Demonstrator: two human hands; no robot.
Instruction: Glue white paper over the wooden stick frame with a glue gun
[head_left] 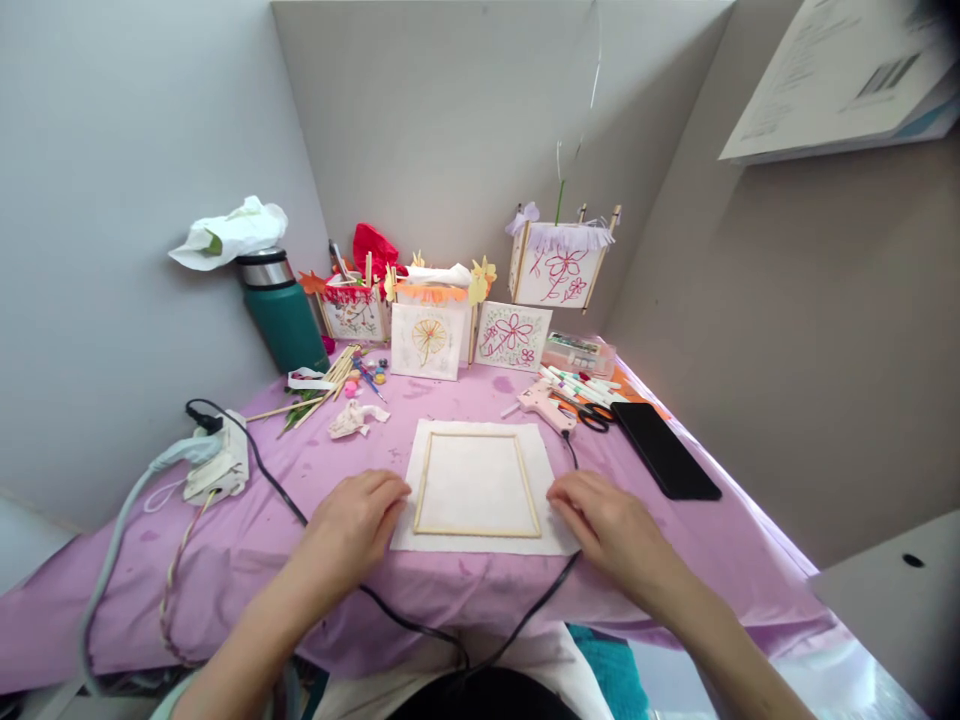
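A white paper sheet point(480, 490) lies flat in front of me, with a square frame of thin wooden sticks point(478, 533) on top of it. My left hand point(361, 515) is closed at the sheet's left edge, thumb and fingers pinching it. At the right edge, my right hand point(600, 510) pinches the sheet the same way. Both hands rest low over the cloth, outside the stick frame. Beyond the sheet lie a pale pink glue gun point(545, 405) and black-handled scissors point(596, 416).
A purple cloth point(300, 560) covers the table. Black cable point(274, 480) runs past both hands. At left stand a power strip point(225, 460) and teal bottle point(281, 318); wooden sticks point(330, 385) lie nearby. Decorated paper lanterns point(559, 265) line the back. A phone point(664, 450) lies right.
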